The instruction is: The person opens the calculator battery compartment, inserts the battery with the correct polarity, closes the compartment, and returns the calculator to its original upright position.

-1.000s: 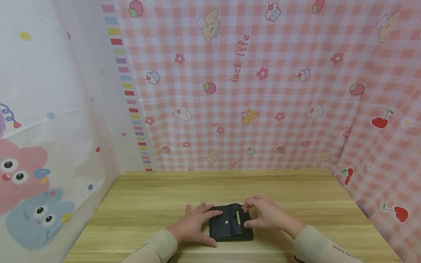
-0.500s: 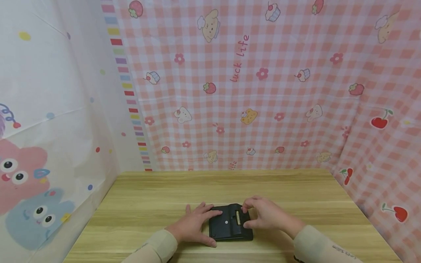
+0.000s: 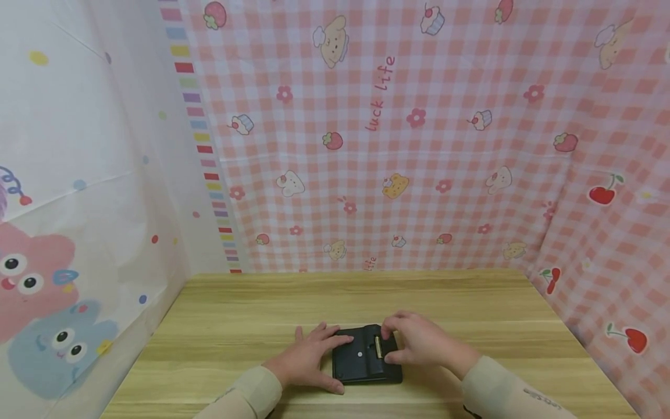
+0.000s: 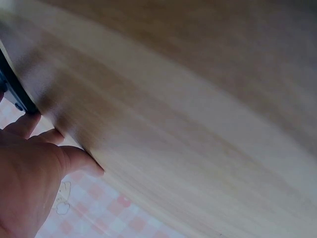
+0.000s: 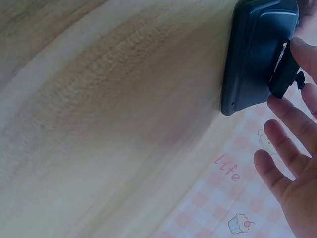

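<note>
A black calculator [image 3: 350, 365] lies face down on the wooden table, its battery compartment uncovered and a gold-coloured battery [image 3: 379, 347] sitting inside. My left hand [image 3: 307, 358] rests at its left side with fingers spread; the forefinger lies on the back and the thumb is by the near corner. My right hand [image 3: 423, 344] is over the right end of the calculator. In the right wrist view it pinches a small black battery cover [image 5: 285, 75] with a tab, tilted close to the compartment. The head view barely shows that cover.
The wooden table [image 3: 251, 308] stretches around the calculator on all sides. A pink checked cloth [image 3: 366, 215] hangs along the back and right, and a white cartoon-print cloth [image 3: 131, 203] along the left.
My right hand has shifted slightly left, closer over the battery compartment. The left hand and the calculator stay where they were.
</note>
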{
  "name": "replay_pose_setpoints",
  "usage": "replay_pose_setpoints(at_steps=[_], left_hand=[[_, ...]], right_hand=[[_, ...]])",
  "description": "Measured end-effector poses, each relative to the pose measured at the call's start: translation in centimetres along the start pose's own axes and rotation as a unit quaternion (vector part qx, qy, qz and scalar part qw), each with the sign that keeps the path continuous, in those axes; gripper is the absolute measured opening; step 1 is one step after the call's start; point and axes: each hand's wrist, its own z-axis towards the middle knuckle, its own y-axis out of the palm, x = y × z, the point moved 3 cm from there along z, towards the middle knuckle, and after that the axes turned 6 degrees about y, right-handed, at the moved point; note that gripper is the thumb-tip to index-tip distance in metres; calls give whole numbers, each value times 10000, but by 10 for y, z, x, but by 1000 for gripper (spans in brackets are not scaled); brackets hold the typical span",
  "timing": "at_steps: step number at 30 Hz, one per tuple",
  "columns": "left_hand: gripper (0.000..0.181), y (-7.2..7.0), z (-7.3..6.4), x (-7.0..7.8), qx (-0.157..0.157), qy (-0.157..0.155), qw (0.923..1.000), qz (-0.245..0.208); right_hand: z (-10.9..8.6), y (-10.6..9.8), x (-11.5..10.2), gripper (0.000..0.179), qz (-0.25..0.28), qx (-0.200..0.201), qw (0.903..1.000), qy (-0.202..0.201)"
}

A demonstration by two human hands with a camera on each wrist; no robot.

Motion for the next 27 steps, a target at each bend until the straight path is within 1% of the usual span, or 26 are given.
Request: replay_pose_setpoints(at_steps=[10,16,24,27], left_hand=[[96,-2,0,1,-4,39,10000,20],[96,-1,0,1,4,38,10000,33],[96,-1,0,1,-27,12,10000,6],[96,-2,0,1,-30,46,10000,15]], right_hand=[[3,0,-4,33,-95,56,9999,-93],[5,1,-8,31,-193,141,9992,-315],[6,1,-9,30,-192,36,9988,-459],[6,0,-10,30,-170,14,9985,-529]])
